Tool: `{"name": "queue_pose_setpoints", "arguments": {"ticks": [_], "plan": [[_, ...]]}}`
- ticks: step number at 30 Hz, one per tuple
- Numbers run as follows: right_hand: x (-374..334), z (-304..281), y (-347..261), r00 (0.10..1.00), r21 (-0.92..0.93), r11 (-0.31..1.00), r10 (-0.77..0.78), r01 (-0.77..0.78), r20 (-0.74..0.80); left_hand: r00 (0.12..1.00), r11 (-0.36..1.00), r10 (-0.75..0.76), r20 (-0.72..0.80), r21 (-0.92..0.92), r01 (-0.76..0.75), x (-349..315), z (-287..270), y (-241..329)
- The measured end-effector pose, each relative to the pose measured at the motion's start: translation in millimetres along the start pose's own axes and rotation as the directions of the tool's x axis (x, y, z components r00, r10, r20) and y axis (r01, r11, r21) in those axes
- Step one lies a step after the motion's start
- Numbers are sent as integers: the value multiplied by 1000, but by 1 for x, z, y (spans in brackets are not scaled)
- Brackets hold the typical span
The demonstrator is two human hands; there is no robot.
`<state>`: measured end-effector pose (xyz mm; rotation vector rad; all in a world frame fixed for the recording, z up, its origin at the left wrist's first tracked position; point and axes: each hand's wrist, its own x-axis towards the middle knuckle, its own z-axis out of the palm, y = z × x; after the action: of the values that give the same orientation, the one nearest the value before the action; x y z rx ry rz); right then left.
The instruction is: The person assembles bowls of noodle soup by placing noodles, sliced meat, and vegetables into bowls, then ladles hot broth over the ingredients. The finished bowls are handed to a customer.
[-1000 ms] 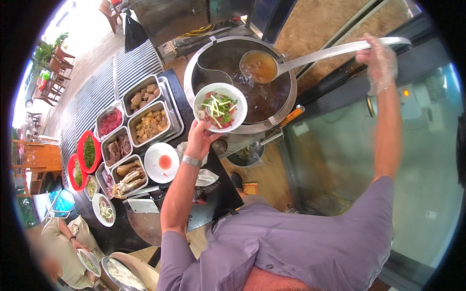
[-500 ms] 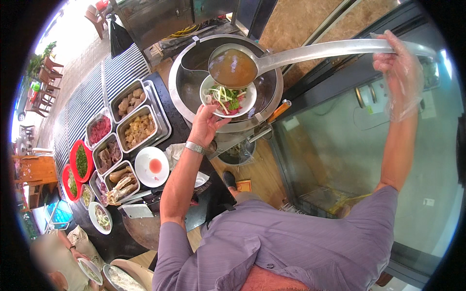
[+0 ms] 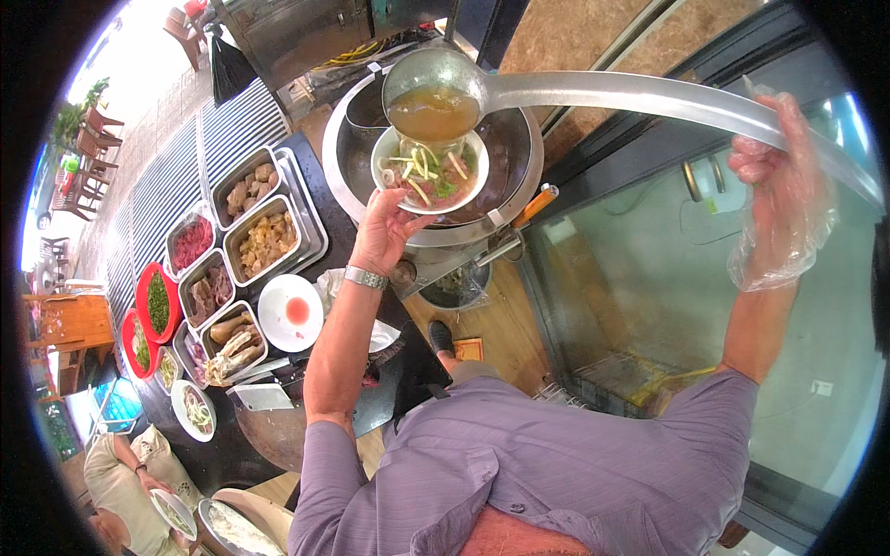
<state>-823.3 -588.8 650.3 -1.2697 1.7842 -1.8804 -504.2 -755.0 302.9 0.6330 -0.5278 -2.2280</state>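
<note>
My left hand [image 3: 389, 225] holds a white bowl [image 3: 378, 176] over a large round metal pot [image 3: 341, 199]. Meat slices, greens and pale strips sit in broth inside the bowl. In a clear plastic glove, my right hand [image 3: 777, 148] grips the long handle of a big metal ladle [image 3: 556, 90]. The ladle's head is tilted above the bowl, and brown broth runs over its lip into the bowl. A divider splits the pot, and its inside is partly hidden by the bowl and ladle.
Metal trays of meat [image 3: 269, 243], red bowls of chopped greens [image 3: 158, 306] and a white plate [image 3: 278, 334] cover the counter at left. A cleaver [image 3: 262, 397] lies on a round chopping board [image 3: 278, 440]. Another person's hand [image 3: 156, 484] holds a bowl at lower left. Glass stands at right.
The ladle has tipped, and broth now pours into the bowl. My right hand has moved right and down along with the handle. The bowl has shifted slightly left.
</note>
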Motion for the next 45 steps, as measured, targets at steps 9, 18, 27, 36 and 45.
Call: {"name": "queue_pose_setpoints", "arguments": {"ticks": [9, 18, 27, 36, 45], "plan": [[-24, 2, -2, 993, -47, 998, -39, 34, -109, 996, 997, 75, -54, 40, -73, -16, 5, 8], [-38, -23, -6, 993, 166, 986, -20, 2, 112, 992, 994, 107, -69, 6, -107, -27, -4, 20], [-67, -17, -9, 936, -23, 950, -302, 311, 178, 984, 986, 162, -79, -30, -165, -50, -19, 29], [-13, 2, 20, 999, 100, 994, 38, -38, 6, 972, 969, 219, -80, -101, -227, -95, -44, 41], [36, -7, 148, 984, 170, 972, 172, -163, -39, 892, 885, 375, -254, -188, -425, -209, -97, 75]]}}
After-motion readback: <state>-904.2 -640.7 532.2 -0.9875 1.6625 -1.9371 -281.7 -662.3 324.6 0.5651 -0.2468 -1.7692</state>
